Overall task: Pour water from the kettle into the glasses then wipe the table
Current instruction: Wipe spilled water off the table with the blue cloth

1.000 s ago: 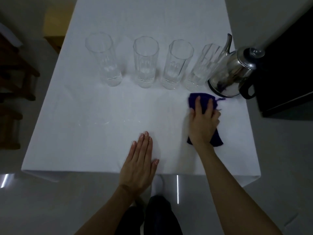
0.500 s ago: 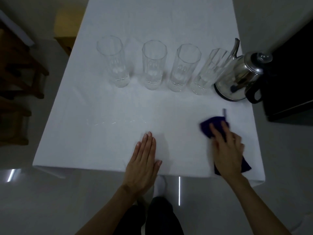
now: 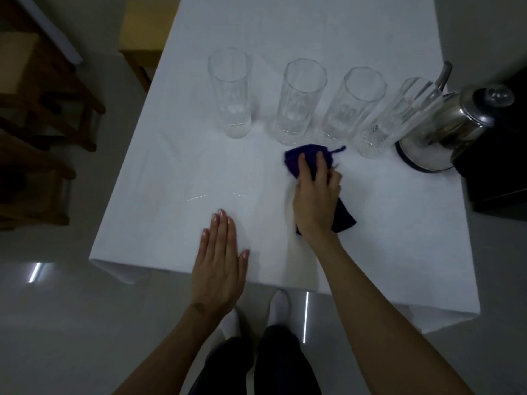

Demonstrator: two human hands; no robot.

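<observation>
Several tall clear glasses (image 3: 302, 104) stand in a row across the white table (image 3: 176, 178), each with a little water at the bottom. A steel kettle (image 3: 453, 124) stands at the right end of the row, spout up, next to the rightmost glass (image 3: 390, 121). My right hand (image 3: 316, 195) presses a dark purple cloth (image 3: 308, 158) flat on the table just in front of the middle glasses. My left hand (image 3: 219, 260) lies flat, palm down, near the table's front edge, holding nothing. A thin streak of water (image 3: 199, 197) glints left of the cloth.
A black appliance (image 3: 496, 178) sits at the table's right edge behind the kettle. Wooden chairs (image 3: 42, 115) stand on the floor to the left. My legs and white socks (image 3: 279, 309) are below the table's front edge.
My right hand has slid the cloth from the front right corner up and leftward to just below the middle glasses. My left hand has stayed flat in place.
</observation>
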